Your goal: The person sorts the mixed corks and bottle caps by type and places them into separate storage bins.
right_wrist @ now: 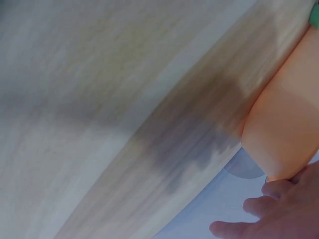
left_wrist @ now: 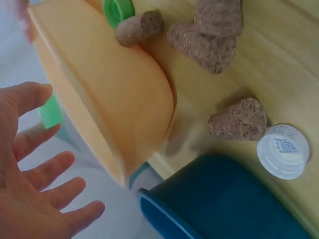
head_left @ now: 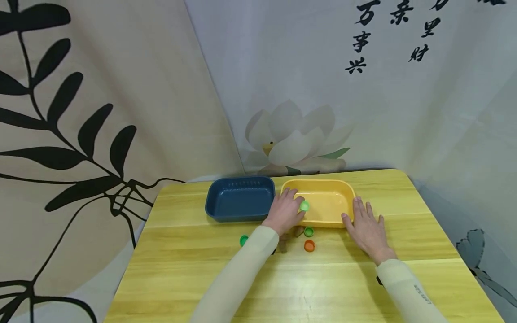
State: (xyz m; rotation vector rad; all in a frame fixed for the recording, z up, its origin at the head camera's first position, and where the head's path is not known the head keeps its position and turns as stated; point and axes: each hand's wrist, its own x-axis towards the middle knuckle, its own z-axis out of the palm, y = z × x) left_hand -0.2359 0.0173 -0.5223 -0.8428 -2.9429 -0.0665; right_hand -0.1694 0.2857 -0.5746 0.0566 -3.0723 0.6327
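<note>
My left hand [head_left: 284, 211] is over the left side of the yellow tray [head_left: 317, 224], pinching a light green bottle cap [head_left: 304, 206] between thumb and forefinger. In the left wrist view the other fingers are spread, and the pinched green cap [left_wrist: 50, 112] shows only in part. At the tray's right side is my right hand [head_left: 368, 231], fingers straight, thumb by the rim. In the right wrist view its fingers [right_wrist: 261, 204] lie close to the tray wall [right_wrist: 279, 119]; contact is hard to tell. Several corks [left_wrist: 202, 47] lie on the table before the tray, partly hidden by my left arm in the head view.
A dark blue tray [head_left: 240, 219] stands left of the yellow one. On the wooden table [head_left: 323, 287] lie a green cap [head_left: 308, 232], an orange cap [head_left: 309, 246] and another green cap [head_left: 243, 240]. A white cap [left_wrist: 283, 152] lies beside a single cork [left_wrist: 239, 119].
</note>
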